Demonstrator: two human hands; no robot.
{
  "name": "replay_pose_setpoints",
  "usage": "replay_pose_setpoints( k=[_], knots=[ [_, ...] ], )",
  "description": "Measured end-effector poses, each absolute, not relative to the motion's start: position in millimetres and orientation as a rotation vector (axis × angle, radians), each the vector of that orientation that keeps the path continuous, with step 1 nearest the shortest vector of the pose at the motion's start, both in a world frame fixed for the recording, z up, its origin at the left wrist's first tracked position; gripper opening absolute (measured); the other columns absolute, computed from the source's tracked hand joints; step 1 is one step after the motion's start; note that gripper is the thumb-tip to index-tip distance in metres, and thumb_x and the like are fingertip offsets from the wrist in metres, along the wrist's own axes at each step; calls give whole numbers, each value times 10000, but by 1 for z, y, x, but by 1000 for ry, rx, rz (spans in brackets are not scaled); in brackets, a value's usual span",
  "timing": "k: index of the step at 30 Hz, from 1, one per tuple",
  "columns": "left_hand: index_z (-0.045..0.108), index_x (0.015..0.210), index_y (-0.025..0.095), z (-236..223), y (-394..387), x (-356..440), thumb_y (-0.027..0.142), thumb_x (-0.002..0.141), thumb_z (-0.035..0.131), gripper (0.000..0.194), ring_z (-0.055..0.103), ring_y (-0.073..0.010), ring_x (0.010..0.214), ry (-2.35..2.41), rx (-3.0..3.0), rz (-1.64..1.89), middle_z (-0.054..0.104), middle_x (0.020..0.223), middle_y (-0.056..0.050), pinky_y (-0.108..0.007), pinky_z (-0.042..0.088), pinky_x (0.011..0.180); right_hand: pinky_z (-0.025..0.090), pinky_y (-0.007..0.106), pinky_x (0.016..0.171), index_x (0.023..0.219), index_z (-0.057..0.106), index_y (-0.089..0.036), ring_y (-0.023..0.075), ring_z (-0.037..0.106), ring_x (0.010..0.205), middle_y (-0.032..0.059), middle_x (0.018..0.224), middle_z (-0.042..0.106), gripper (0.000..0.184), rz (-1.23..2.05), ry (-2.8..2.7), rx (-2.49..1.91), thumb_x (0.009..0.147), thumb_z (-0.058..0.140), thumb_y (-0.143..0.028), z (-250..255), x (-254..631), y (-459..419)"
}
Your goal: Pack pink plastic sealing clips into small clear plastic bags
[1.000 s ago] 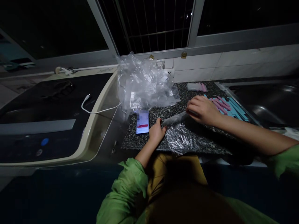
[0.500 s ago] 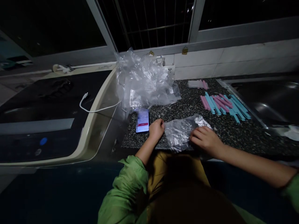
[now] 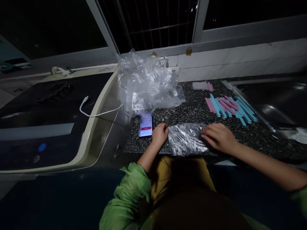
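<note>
Well, the left hand [image 3: 160, 133] curls at nine o'clock of a clear plastic bag [image 3: 185, 138], the right hand [image 3: 219, 136] at three. Gripping? Can't tell.

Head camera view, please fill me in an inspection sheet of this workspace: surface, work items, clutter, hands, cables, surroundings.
Surface: dark speckled counter, dimly lit.
Work items: clear plastic bag, lying flat between the hands; contents, if any, cannot be told.
Clutter: heap of clear plastic bags; phone, screen lit; pink and blue strips, loosely piled; smaller stack of pale and pink strips behind.
Hands: left hand at the bag's left edge, right hand at its right; grip unclear.
Cables: white cable, one end loose on the appliance, the other out of sight.
Surroundings: appliance left, sink right, barred window behind.
</note>
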State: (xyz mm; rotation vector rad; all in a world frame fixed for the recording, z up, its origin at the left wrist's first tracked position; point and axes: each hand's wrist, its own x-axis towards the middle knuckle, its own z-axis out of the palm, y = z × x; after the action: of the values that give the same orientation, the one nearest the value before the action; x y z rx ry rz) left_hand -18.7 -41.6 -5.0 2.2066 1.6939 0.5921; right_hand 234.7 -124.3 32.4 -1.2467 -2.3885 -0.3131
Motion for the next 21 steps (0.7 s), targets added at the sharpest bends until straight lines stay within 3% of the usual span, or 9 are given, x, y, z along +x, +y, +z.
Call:
replay_pose_setpoints(
  k=[4, 9, 16, 21],
  knots=[
    [618, 888, 188, -6, -42, -19, 192, 814, 495, 143, 583, -168, 854, 1691, 2214, 589, 636, 891, -44, -256, 417, 737, 456, 384, 714, 898, 656, -176, 240, 585, 832, 95, 866, 659, 199, -139, -2217, -1540, 796, 515, -271, 27, 281, -79],
    [622, 891, 194, -6, -41, -18, 209, 822, 497, 143, 586, -171, 862, 1700, 2221, 571, 638, 900, -44, -260, 419, 739, 488, 377, 738, 1090, 624, -178, 220, 600, 854, 89, 938, 646, 401, 393, -2230, -1431, 724, 594, -339, 4, 292, -54],
    [632, 866, 199, -8, -40, -19, 220, 838, 477, 159, 584, -170, 873, 1708, 2248, 545, 633, 895, -41, -252, 415, 724, 452, 357, 717, 717, 667, -173, 195, 590, 745, 66, 734, 654, 275, 400, -2113, -1333, 783, 542, -408, -11, 269, -38],
    [633, 879, 203, -10, -40, -20, 226, 843, 471, 167, 583, -165, 863, 1685, 2275, 552, 623, 893, -38, -247, 414, 715, 435, 349, 705, 726, 676, -180, 192, 576, 733, 58, 734, 666, 209, 200, -2109, -1386, 786, 539, -326, -17, 276, -26]
  ],
)
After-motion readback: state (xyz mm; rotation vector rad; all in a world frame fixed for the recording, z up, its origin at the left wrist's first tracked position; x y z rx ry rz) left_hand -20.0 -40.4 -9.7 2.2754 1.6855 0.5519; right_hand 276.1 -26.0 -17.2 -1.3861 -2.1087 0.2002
